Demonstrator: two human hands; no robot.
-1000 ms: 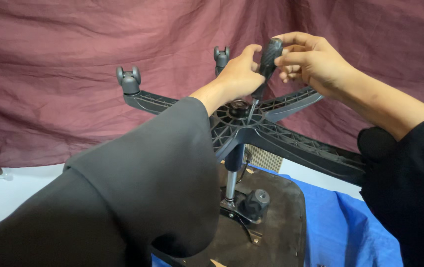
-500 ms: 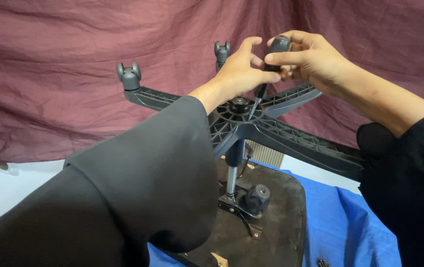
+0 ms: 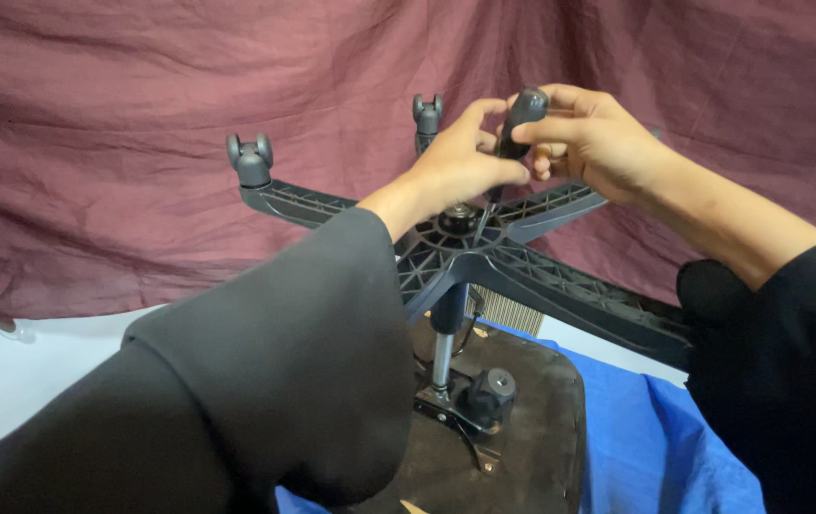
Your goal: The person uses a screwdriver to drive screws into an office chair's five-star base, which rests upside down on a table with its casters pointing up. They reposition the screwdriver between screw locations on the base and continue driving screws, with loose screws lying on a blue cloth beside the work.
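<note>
Screwdriver [image 3: 516, 128] — both hands, chair base [image 3: 541, 276]

We wear a loose black garment of plain, matte cloth with wide, roomy sleeves. The left sleeve [image 3: 275, 381] is broad and bell-shaped, its open cuff hanging in a soft curved edge with a narrow hem, and it ends short of the wrist, so our left hand [image 3: 460, 162] and a little of the forearm are bare. The right sleeve [image 3: 779, 362] is bunched up near the elbow in dark folds, leaving our right hand [image 3: 598, 138] and most of the forearm uncovered. We see no rings, watch or gloves.
</note>
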